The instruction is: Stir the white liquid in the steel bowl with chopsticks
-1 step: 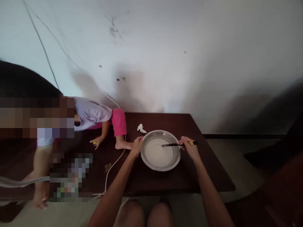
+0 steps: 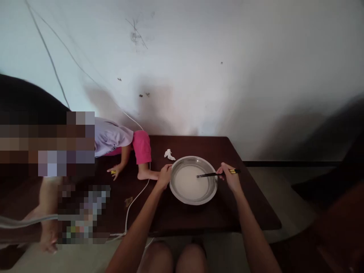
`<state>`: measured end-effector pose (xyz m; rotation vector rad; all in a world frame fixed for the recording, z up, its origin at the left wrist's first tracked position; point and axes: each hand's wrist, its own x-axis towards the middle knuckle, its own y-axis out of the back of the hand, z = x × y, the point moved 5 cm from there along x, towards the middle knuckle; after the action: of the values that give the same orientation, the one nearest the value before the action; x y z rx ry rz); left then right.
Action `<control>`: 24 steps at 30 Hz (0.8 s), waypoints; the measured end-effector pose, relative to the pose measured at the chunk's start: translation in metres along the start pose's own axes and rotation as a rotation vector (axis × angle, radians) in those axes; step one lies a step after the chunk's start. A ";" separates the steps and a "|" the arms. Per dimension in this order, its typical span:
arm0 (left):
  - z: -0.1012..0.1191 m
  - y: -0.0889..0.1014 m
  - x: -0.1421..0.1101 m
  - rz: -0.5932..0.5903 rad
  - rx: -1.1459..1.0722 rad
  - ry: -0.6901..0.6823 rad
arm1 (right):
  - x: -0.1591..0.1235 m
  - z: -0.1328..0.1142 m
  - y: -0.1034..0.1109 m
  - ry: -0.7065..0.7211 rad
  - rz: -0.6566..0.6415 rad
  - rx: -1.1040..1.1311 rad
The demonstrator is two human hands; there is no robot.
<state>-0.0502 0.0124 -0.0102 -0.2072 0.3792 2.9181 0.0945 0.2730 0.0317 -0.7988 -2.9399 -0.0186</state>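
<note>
**Hands at a steel bowl of white liquid on a dark counter**

A pale wall [image 2: 227, 76] fills the far half of the scene, scuffed and crossed by a thin white cable [image 2: 136, 197] that drops to the dark brown counter [image 2: 250, 212] and runs toward its near edge. On the left of the counter another person [image 2: 119, 140], in a light top and pink shorts, crouches with one hand and a bare foot resting on the surface; that foot lies just left of the bowl.

The round steel bowl [image 2: 193, 201] sits near the middle of the counter, toward its right side, and holds a shallow pool of milky white liquid [image 2: 187, 184]. The left hand [image 2: 164, 175] grips the bowl's left rim, fingers curled closed over the edge. The right hand [image 2: 229, 177] is at the bowl's right rim, fingers pinched closed around a pair of dark chopsticks [image 2: 210, 174] with yellow bands at the held end; their tips reach leftward over the liquid near the bowl's centre, though whether they touch the liquid is unclear.

Just beyond the bowl's far-left rim lies a small crumpled white tissue [image 2: 169, 154]. A small brownish scrap [image 2: 129, 201] lies on the counter to the near left, beside the cable.
</note>
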 end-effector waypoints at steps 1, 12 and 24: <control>-0.001 -0.004 0.003 0.002 -0.007 0.004 | 0.001 0.001 0.003 -0.011 0.010 0.018; -0.003 -0.040 0.037 -0.259 -0.301 0.179 | 0.031 -0.003 0.018 0.041 0.068 -0.032; -0.026 -0.051 0.062 -0.286 -0.588 0.160 | 0.041 0.012 0.034 0.228 0.096 -0.173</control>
<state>-0.0967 0.0641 -0.0572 -0.5285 -0.4632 2.6513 0.0752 0.3238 0.0237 -0.8944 -2.7082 -0.3382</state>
